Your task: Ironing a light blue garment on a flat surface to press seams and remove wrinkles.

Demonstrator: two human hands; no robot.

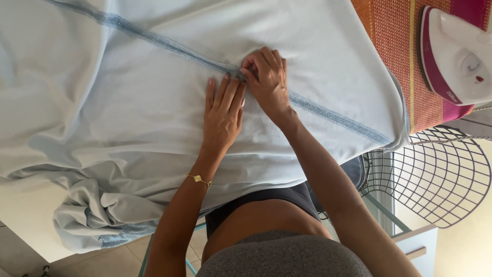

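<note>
Now the left hand [223,110] lies flat, fingers together, pressing the pale blue garment [128,102] on the ironing board [397,46], while the right hand [266,79] pinches its glittery blue trim [328,114]. Creases remain; the pink-and-white iron [453,56] stands aside, untouched.

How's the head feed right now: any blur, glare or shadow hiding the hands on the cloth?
Head view: soft, even daylight, no glare. Both the left hand and right hand are sharp on the pale blue cloth, casting only faint shadows. The white and pink iron is bright but readable, cut off by the frame's right edge. Edges bend slightly, from the wide lens.
</note>
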